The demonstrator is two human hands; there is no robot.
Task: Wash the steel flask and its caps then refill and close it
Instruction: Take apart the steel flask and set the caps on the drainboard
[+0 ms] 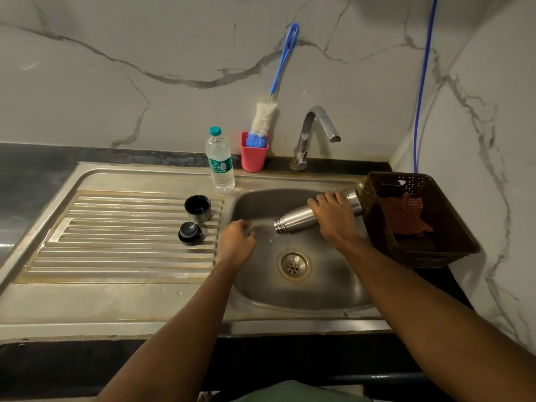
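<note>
Head cam: right hand [336,216] gripping the flask [295,219] tipped sideways over the sink [319,288], water dribbling out, left hand [236,242] balled into an empty fist.

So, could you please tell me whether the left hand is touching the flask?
Apart. The head view shows bare sink between the left hand and the mouth of the flask, which only the right hand grips.

Dim, warm indoor light — soft shadows, faint sheen on steel, wide-angle bending at edges.
</note>
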